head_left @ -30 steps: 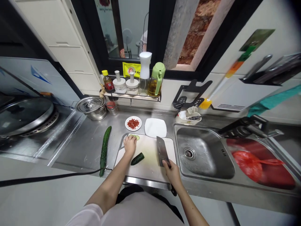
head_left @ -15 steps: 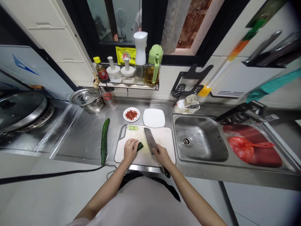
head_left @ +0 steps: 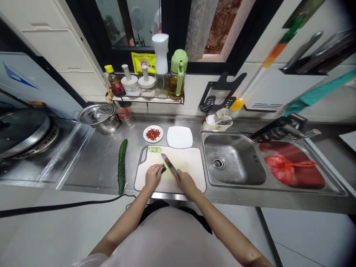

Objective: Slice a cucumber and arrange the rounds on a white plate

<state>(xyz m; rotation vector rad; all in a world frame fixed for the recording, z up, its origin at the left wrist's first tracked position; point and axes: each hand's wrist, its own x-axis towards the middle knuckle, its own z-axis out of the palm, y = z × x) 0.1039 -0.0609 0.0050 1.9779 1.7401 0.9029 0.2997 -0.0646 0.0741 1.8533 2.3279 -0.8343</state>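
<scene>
My left hand [head_left: 154, 175] is closed on a short piece of cucumber [head_left: 164, 168], pressing it to the white cutting board [head_left: 191, 167]. Only the cucumber's dark green end shows past the fingertips. In my right hand [head_left: 185, 182] is a kitchen knife [head_left: 168, 164], its blade upright beside the cucumber's right end and its tip pointing up and left. Whether the edge touches the cucumber I cannot tell. Several pale cucumber slices [head_left: 155, 150] lie in a row at the board's top left. A whole cucumber [head_left: 121, 167] rests on the steel counter left of the board.
Behind the board are a small plate of chopped red pieces [head_left: 153, 134] and a white square plate [head_left: 179, 137]. A double sink [head_left: 236, 159] is on the right, with a red plastic bag [head_left: 280, 170] in its far basin. A lidded pot [head_left: 100, 118] stands back left.
The knife has moved left, from apart on the board to right beside the cucumber piece, and its blade has turned more edge-down. My left hand keeps holding the cucumber. The view has shifted slightly.
</scene>
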